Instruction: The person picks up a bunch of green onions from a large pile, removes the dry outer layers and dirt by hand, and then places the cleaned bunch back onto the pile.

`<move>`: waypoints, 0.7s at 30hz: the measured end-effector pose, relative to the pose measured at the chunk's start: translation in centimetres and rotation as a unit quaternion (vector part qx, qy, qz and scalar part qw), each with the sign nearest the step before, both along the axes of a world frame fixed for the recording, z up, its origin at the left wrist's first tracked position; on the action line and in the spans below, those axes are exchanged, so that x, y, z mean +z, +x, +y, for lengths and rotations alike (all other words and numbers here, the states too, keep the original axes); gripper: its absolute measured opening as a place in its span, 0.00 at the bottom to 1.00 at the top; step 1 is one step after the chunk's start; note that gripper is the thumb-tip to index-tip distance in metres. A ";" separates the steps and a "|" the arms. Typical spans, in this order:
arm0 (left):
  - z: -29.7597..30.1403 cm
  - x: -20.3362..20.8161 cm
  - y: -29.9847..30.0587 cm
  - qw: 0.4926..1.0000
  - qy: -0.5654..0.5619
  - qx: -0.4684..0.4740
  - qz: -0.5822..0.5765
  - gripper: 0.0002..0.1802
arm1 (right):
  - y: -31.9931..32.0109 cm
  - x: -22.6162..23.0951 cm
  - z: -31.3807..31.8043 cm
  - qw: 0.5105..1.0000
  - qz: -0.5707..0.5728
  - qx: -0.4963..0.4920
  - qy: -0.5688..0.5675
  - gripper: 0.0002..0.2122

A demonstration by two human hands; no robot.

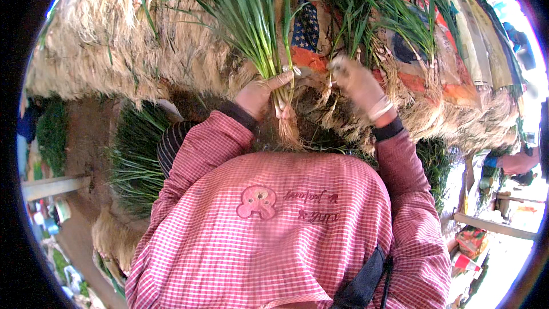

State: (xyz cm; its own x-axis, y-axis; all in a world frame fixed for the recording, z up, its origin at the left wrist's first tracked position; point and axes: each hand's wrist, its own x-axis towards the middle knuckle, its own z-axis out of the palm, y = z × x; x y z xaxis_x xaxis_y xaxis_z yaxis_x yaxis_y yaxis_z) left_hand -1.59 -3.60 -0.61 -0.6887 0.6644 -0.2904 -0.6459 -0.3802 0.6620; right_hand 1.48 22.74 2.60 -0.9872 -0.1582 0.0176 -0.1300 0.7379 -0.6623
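Scallion bunch [264, 51], leaves far, roots near, gripped round stems in left hand [254, 97]. Right hand [359, 84] to right, fingers curled, blurred; cannot tell if holding anything. Scallion pile [126, 34] far left.

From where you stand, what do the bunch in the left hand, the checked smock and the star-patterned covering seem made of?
Bunch in the left hand: fresh plant matter, with smooth green leaves and stringy roots.
Checked smock: probably woven cotton or a blend, matt, given its soft creases.
Star-patterned covering: fabric or woven plastic; the look leaves it open.
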 end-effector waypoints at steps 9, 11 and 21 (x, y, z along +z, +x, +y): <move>1.3 -1.8 -0.3 0.997 0.062 -0.033 -0.027 0.17 | 2.3 -1.4 -7.0 0.988 0.058 0.083 -0.114 0.13; -0.1 -1.9 -0.5 0.992 0.071 -0.095 -0.046 0.19 | 2.4 -1.0 -6.4 0.948 -0.028 0.002 -0.316 0.10; -3.1 0.9 -0.8 0.975 -0.103 -0.020 0.197 0.14 | 3.3 -0.1 2.5 0.963 -0.115 -0.017 0.244 0.18</move>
